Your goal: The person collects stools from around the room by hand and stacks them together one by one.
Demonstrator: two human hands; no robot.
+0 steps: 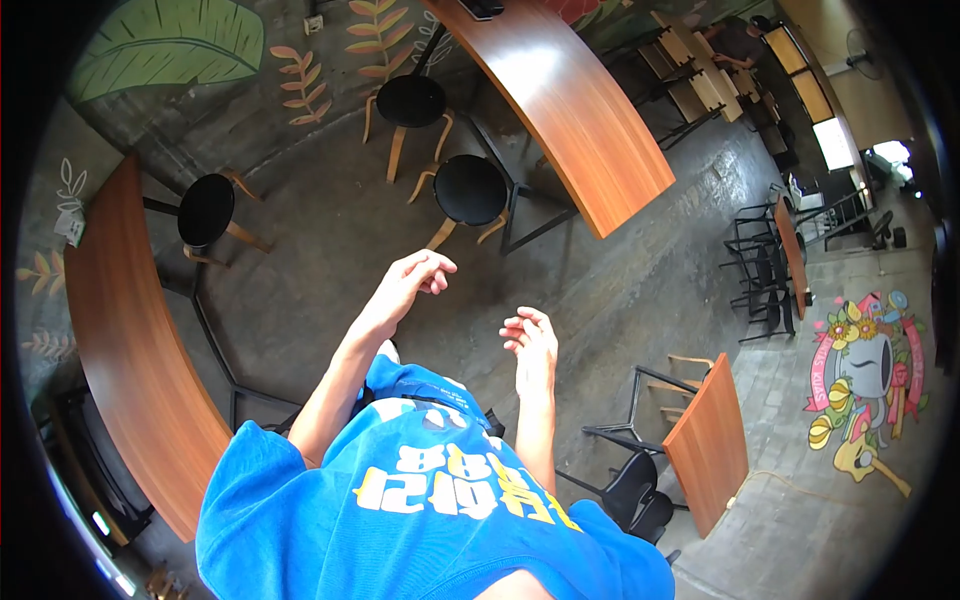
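My left hand [412, 280] is raised in front of my blue shirt [400, 510], its fingers loosely bent and holding nothing that I can see. To its right and a little lower in the view, my right hand [531, 343] is held up with its fingers half curled and apart, with nothing in it. The two hands are apart and touch no furniture. Beyond my left hand stands a round black stool [470, 189] with wooden legs.
A long wooden table [570, 110] stands ahead, another wooden table [140, 330] at left. More black stools [411, 101] [206, 211] stand by them. A small wooden table [708, 445] and a black chair [636, 495] are at right. A person [738, 45] is at the far back.
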